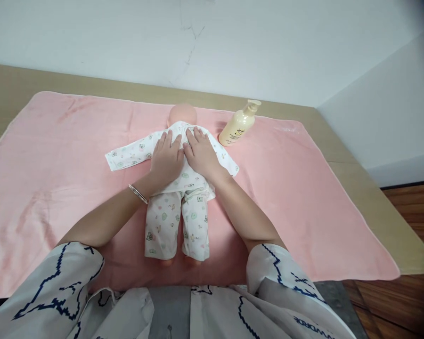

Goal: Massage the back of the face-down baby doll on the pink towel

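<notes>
A baby doll lies face down with its head away from me, dressed in a white printed top and matching trousers. Flat on the left side of the doll's back rests my left hand, its fingers stretched out. My right hand lies beside it, also flat on the top, fingers pointing toward the doll's shoulders. The two hands nearly meet at the thumbs. Both sleeves of the top are spread outward, and the doll's feet just show below the trouser legs.
A cream pump bottle stands to the right of the doll's head. Under everything is a pink blanket on a wooden table. A white wall rises behind the table, and a wood floor shows at right.
</notes>
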`<action>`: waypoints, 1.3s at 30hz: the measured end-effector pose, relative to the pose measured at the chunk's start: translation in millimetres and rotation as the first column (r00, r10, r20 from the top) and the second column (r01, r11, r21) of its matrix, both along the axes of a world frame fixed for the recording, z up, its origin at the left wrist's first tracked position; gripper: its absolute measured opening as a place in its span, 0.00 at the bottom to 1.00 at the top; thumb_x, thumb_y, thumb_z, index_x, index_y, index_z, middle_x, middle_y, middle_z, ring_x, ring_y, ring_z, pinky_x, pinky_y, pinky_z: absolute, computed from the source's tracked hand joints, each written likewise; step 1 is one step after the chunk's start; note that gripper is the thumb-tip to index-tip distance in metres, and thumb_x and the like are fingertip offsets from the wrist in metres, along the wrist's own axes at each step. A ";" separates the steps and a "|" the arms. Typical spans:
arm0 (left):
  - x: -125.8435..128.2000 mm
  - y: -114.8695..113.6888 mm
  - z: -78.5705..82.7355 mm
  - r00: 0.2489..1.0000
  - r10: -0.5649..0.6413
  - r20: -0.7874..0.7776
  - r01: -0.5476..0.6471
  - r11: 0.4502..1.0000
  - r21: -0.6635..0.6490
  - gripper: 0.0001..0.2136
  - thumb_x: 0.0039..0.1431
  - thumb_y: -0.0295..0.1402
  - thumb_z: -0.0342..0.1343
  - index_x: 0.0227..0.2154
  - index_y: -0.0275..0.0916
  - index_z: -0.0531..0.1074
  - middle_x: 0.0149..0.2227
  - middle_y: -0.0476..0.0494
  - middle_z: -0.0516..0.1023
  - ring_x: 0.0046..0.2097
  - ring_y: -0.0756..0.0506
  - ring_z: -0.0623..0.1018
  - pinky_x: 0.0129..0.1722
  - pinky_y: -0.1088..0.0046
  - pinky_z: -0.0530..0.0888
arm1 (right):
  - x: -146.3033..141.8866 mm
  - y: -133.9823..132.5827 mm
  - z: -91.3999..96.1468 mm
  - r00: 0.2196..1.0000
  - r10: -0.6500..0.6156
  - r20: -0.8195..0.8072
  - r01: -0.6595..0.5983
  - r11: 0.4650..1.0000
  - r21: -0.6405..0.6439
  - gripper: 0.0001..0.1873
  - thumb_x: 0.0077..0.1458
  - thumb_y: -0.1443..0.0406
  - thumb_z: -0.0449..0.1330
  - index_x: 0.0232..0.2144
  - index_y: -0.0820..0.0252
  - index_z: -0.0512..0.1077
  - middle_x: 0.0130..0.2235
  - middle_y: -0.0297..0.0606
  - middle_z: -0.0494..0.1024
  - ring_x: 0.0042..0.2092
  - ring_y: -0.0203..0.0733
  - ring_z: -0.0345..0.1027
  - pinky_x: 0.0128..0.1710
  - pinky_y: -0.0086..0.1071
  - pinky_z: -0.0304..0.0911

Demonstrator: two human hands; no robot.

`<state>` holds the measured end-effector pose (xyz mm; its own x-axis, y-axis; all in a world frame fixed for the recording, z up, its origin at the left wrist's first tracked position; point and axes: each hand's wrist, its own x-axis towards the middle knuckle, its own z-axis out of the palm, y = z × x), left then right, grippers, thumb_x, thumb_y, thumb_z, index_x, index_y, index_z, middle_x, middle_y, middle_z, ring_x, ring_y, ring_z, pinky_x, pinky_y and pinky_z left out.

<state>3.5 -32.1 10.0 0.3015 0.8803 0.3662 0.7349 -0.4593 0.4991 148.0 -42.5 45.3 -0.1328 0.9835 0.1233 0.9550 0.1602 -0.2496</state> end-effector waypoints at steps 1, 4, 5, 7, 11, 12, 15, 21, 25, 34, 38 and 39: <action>-4.6 9.6 -1.5 1.000 -0.017 0.022 0.018 1.000 -0.022 0.24 0.71 0.38 0.41 0.65 0.32 0.63 0.71 0.29 0.58 0.74 0.33 0.55 0.73 0.48 0.53 | -6.4 -7.0 0.9 1.000 -0.010 0.029 0.010 1.000 0.008 0.32 0.70 0.61 0.45 0.71 0.70 0.53 0.72 0.59 0.52 0.73 0.62 0.44 0.71 0.55 0.44; -17.4 38.5 -9.1 0.995 -0.025 0.092 0.033 0.995 -0.097 0.26 0.71 0.40 0.41 0.65 0.32 0.62 0.71 0.30 0.59 0.74 0.35 0.55 0.73 0.51 0.52 | -24.4 -26.7 2.7 0.994 0.003 0.106 -0.012 0.997 0.077 0.32 0.68 0.62 0.50 0.70 0.69 0.55 0.71 0.62 0.54 0.72 0.66 0.47 0.70 0.55 0.47; -19.7 44.6 -11.6 0.994 -0.013 0.107 0.025 0.994 -0.109 0.26 0.71 0.41 0.41 0.66 0.32 0.62 0.70 0.31 0.60 0.74 0.35 0.55 0.74 0.51 0.52 | -27.7 -30.3 3.1 0.993 0.012 0.118 -0.023 0.995 0.096 0.31 0.68 0.62 0.50 0.70 0.68 0.56 0.71 0.62 0.55 0.72 0.66 0.48 0.70 0.55 0.47; -19.8 47.7 -14.9 0.993 0.010 0.114 0.001 0.995 -0.095 0.27 0.71 0.42 0.41 0.66 0.32 0.61 0.70 0.31 0.60 0.74 0.35 0.55 0.74 0.51 0.52 | -28.0 -30.1 3.7 0.994 0.010 0.112 -0.021 0.995 0.095 0.30 0.69 0.62 0.49 0.69 0.67 0.58 0.70 0.61 0.57 0.72 0.65 0.49 0.70 0.54 0.48; -6.2 21.1 -11.3 0.995 0.061 0.073 -0.059 0.998 -0.025 0.25 0.71 0.39 0.40 0.66 0.34 0.61 0.71 0.31 0.59 0.74 0.35 0.55 0.73 0.48 0.52 | -7.9 -6.9 3.2 1.000 -0.008 0.016 0.008 1.000 -0.009 0.30 0.72 0.59 0.44 0.70 0.68 0.55 0.72 0.59 0.53 0.73 0.60 0.44 0.71 0.52 0.47; -2.0 11.0 -8.7 0.996 0.072 0.055 -0.072 0.997 -0.013 0.25 0.71 0.38 0.40 0.66 0.34 0.60 0.71 0.31 0.59 0.74 0.34 0.55 0.73 0.47 0.52 | -1.7 -0.3 2.6 1.000 -0.001 -0.010 0.001 1.000 -0.023 0.32 0.72 0.57 0.43 0.70 0.69 0.54 0.72 0.59 0.51 0.74 0.59 0.42 0.71 0.52 0.46; 7.2 -13.3 -0.9 0.997 0.076 -0.005 -0.076 0.997 0.024 0.24 0.70 0.35 0.41 0.66 0.36 0.61 0.72 0.32 0.57 0.74 0.34 0.54 0.72 0.45 0.53 | 9.4 11.5 0.9 0.998 0.018 -0.060 -0.019 1.000 -0.020 0.34 0.72 0.55 0.40 0.71 0.72 0.51 0.73 0.57 0.49 0.75 0.56 0.38 0.73 0.53 0.42; -1.6 6.0 0.6 1.000 0.014 0.027 -0.013 1.000 -0.016 0.23 0.70 0.35 0.40 0.64 0.40 0.65 0.71 0.37 0.60 0.73 0.35 0.56 0.72 0.46 0.55 | -12.1 -9.8 -0.1 1.000 -0.020 0.014 0.020 1.000 -0.004 0.32 0.69 0.63 0.43 0.70 0.74 0.51 0.72 0.61 0.50 0.74 0.62 0.41 0.71 0.57 0.45; -11.3 30.2 -3.3 0.999 -0.025 0.036 0.027 0.998 -0.058 0.24 0.70 0.36 0.38 0.64 0.36 0.64 0.70 0.34 0.61 0.73 0.35 0.57 0.72 0.47 0.53 | -31.3 -30.9 -2.2 0.995 -0.064 0.077 0.057 0.994 0.093 0.30 0.69 0.64 0.44 0.69 0.72 0.56 0.70 0.62 0.56 0.72 0.64 0.48 0.69 0.57 0.48; -5.3 19.8 -8.0 0.999 0.020 0.038 -0.019 0.999 -0.028 0.24 0.70 0.36 0.39 0.65 0.38 0.63 0.71 0.36 0.60 0.73 0.34 0.55 0.72 0.46 0.53 | -3.2 -1.3 1.4 0.999 0.014 -0.035 -0.015 1.000 -0.020 0.32 0.71 0.58 0.43 0.71 0.69 0.52 0.73 0.57 0.48 0.75 0.60 0.37 0.72 0.55 0.44; -6.9 23.1 -9.3 0.998 0.025 0.051 -0.024 0.999 -0.029 0.24 0.69 0.37 0.41 0.65 0.39 0.63 0.71 0.37 0.60 0.73 0.35 0.56 0.72 0.48 0.53 | 5.7 9.9 -9.0 0.994 0.007 -0.106 -0.006 1.000 0.010 0.34 0.70 0.55 0.46 0.71 0.68 0.52 0.74 0.54 0.46 0.76 0.58 0.31 0.72 0.55 0.40; -7.3 23.6 -9.4 0.998 0.022 0.053 -0.020 0.999 -0.028 0.24 0.69 0.37 0.42 0.65 0.39 0.63 0.71 0.36 0.60 0.73 0.35 0.56 0.72 0.48 0.53 | 6.5 10.9 -11.2 0.993 0.002 -0.120 0.000 1.000 0.020 0.34 0.69 0.55 0.46 0.71 0.67 0.52 0.74 0.53 0.46 0.76 0.57 0.31 0.72 0.55 0.39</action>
<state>-3.9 -8.5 0.5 0.2637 0.8963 0.3565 0.7164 -0.4294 0.5498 154.4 -31.6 34.1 -0.1165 0.9806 0.1575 0.9181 0.1669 -0.3594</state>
